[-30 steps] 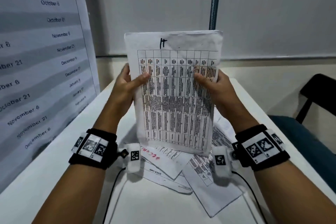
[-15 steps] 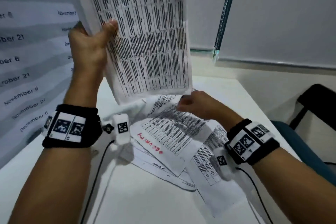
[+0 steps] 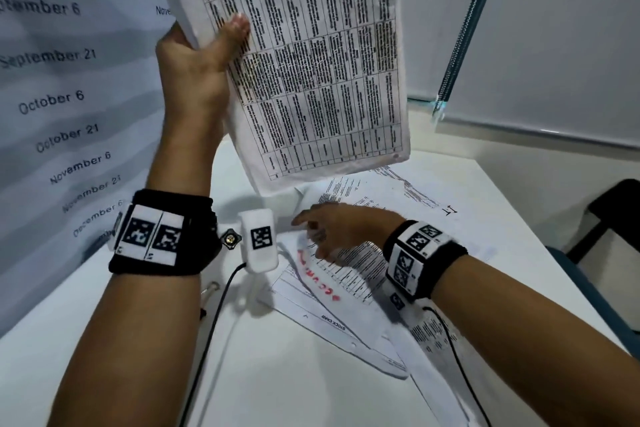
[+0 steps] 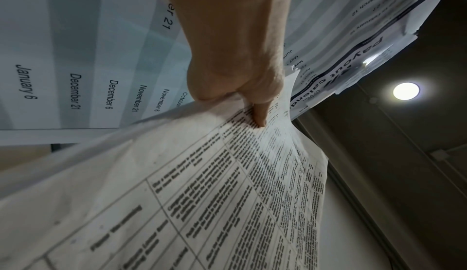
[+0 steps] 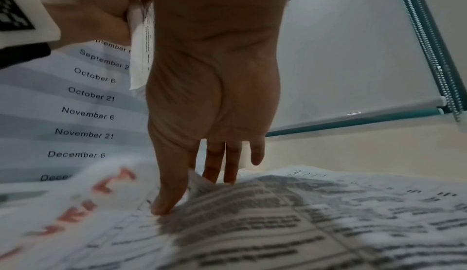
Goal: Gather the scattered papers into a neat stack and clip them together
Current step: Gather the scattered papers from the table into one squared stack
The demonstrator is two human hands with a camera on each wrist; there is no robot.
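Observation:
My left hand (image 3: 204,48) holds a stack of printed table sheets (image 3: 311,62) raised high at the upper left, thumb on the front page and fingers hidden behind. The left wrist view shows the left hand (image 4: 242,90) gripping the stack (image 4: 202,194) at one edge. Loose sheets (image 3: 374,288) lie fanned out on the white table (image 3: 294,388); one sheet carries red handwriting (image 3: 317,274). My right hand (image 3: 325,229) is low over them. In the right wrist view the right hand (image 5: 192,192) has its thumb on top and fingers behind a lifted sheet edge (image 5: 199,182).
A large calendar poster (image 3: 62,97) leans along the table's left side. A blind with a teal cord (image 3: 464,28) hangs at the back. A dark chair (image 3: 616,211) stands to the right. A small metal object (image 3: 209,289) lies partly hidden beside my left wrist.
The stack, held upright in both hands a second ago, has gone up and left in my left hand alone. My right hand let go and dropped onto the loose sheets.

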